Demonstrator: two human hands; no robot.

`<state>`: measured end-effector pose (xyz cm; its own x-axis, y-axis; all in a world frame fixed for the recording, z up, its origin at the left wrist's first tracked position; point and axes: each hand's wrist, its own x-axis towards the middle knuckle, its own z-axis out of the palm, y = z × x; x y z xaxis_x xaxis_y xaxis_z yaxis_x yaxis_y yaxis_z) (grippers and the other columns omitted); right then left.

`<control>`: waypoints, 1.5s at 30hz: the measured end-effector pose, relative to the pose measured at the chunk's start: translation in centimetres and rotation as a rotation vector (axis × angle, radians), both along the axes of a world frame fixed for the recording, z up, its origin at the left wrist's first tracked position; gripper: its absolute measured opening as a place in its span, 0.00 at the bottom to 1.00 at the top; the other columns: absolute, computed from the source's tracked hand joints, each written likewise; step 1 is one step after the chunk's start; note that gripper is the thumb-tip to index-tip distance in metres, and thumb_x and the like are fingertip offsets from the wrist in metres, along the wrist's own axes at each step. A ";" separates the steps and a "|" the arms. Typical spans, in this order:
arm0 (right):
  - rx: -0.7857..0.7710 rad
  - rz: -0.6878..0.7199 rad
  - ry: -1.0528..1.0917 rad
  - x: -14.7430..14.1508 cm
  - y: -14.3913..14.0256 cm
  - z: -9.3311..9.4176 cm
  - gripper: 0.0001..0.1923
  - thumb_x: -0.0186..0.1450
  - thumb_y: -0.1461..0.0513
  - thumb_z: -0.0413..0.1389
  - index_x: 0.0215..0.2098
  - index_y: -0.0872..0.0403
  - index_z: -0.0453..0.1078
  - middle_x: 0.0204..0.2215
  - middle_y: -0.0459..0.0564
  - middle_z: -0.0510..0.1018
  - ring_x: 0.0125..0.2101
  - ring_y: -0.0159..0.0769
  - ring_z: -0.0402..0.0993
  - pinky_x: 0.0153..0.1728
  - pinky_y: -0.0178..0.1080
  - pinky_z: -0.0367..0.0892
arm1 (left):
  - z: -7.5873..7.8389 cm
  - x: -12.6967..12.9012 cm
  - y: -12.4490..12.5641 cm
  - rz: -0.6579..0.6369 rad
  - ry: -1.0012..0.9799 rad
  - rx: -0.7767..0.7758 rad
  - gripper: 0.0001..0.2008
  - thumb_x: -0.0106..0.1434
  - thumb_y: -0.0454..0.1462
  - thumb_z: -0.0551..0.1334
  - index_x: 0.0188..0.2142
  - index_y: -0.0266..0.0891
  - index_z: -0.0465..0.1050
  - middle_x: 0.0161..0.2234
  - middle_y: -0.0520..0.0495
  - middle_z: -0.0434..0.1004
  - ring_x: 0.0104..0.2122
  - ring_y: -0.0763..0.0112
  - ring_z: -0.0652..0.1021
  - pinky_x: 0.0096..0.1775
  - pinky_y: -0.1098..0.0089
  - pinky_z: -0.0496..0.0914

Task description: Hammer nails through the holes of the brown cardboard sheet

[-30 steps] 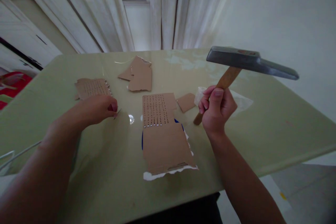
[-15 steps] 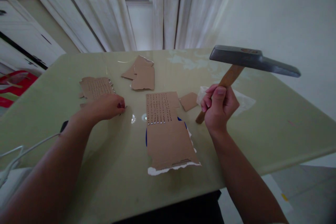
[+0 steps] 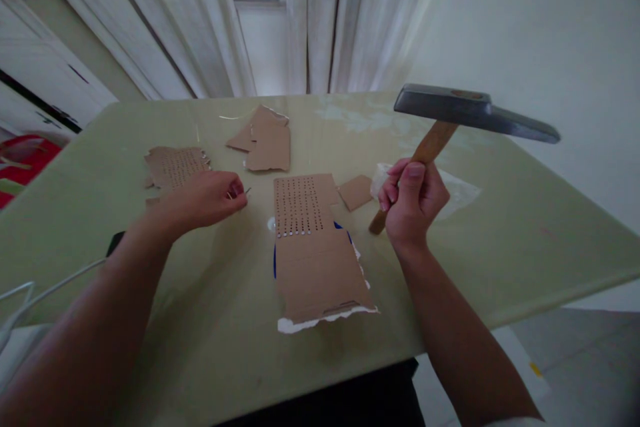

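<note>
My right hand is wrapped round the wooden handle of a hammer, its long dark metal head raised above the table. To the left, the fingers of my left hand are pinched on a thin nail, whose grey tip pokes out past the fingertips. Between both hands lies a torn cardboard sheet with rows of small holes and a line of shiny round dots below them. Something blue shows from under its sides. Behind my left wrist sits another perforated cardboard piece, partly covered by the hand.
Folded cardboard scraps lie farther back on the pale green table. A small cardboard scrap and a clear plastic bag are near my right hand. A white cable runs along the left side.
My left hand has lifted slightly and turned toward the middle, showing more of the nail. The hammer stays raised in my right hand. The whole view has shifted a little.
</note>
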<state>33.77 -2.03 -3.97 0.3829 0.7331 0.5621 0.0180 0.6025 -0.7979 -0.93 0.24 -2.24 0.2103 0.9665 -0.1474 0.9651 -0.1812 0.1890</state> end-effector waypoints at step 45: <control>0.000 0.044 -0.045 0.1 -0.3 -0.2 0.24 0.77 0.42 0.61 0.34 0.49 0.70 0.18 0.35 0.59 0.15 0.25 0.54 0.15 0.31 0.52 | 1.6 10.0 -5.5 -0.309 -0.789 0.035 0.09 0.72 0.44 0.71 0.40 0.42 0.87 0.33 0.49 0.87 0.29 0.71 0.79 0.30 0.73 0.69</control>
